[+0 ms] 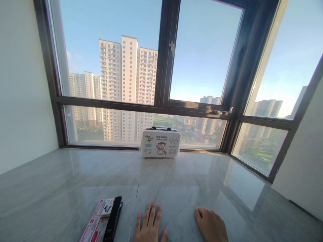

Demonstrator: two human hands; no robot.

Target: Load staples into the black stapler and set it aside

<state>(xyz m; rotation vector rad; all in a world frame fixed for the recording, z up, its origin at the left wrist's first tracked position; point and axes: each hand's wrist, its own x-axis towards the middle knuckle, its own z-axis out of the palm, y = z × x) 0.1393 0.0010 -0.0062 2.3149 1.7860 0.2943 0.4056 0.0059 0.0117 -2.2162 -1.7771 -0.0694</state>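
Nearest, the left hand (149, 232) lies palm down on the pale grey ledge (174, 181), fingers a little spread; right of it, the right hand (212, 224) curls into a fist, its inside hidden. Just left of both, a black stapler (114, 218) lies along the right edge of red-and-white boxes (97, 223). Far off, a white printed case (160, 143) stands by the window (108, 103).

Dk-framed windows (164, 74), grey marble-look sill (169, 176), wht walls (24, 84), hi-rise bldgs (129, 70) outside.

1 L hand (149, 228), 1 R hand (212, 224), 1 blk stapler (114, 217), 2 pink/wht boxes (95, 229), 1 wht case (160, 144).
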